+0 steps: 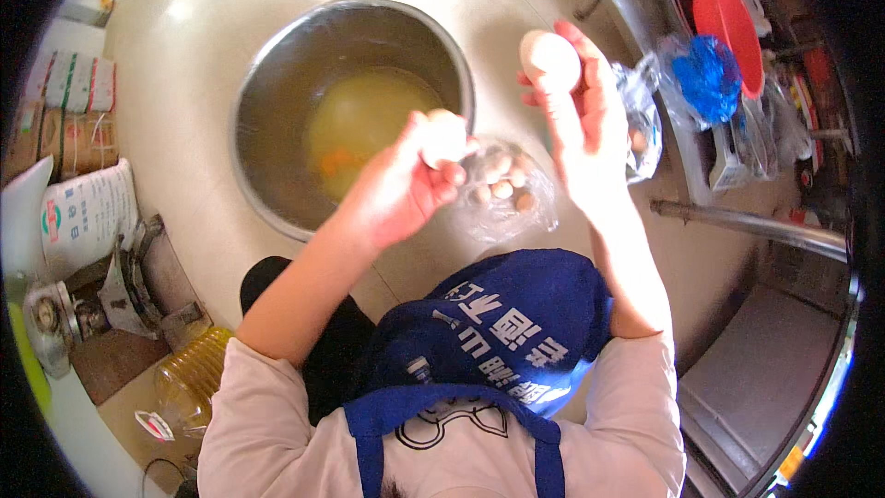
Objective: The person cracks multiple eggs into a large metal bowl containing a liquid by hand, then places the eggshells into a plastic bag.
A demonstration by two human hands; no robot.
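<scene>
A pale egg is held in the fingertips of my left hand, just over the right rim of a large metal pot. My right hand holds another pale egg between thumb and fingers, to the right of the pot and raised above the floor. Yellowish liquid lies in the pot, with an orange patch that looks like egg yolk. Between my forearms, a clear plastic bag with several eggs rests on the floor.
Another plastic bag with brownish contents sits behind my right hand. A rack with metal legs, a red basin and a blue plastic bag stands right. At left are a printed sack and a plastic oil jug.
</scene>
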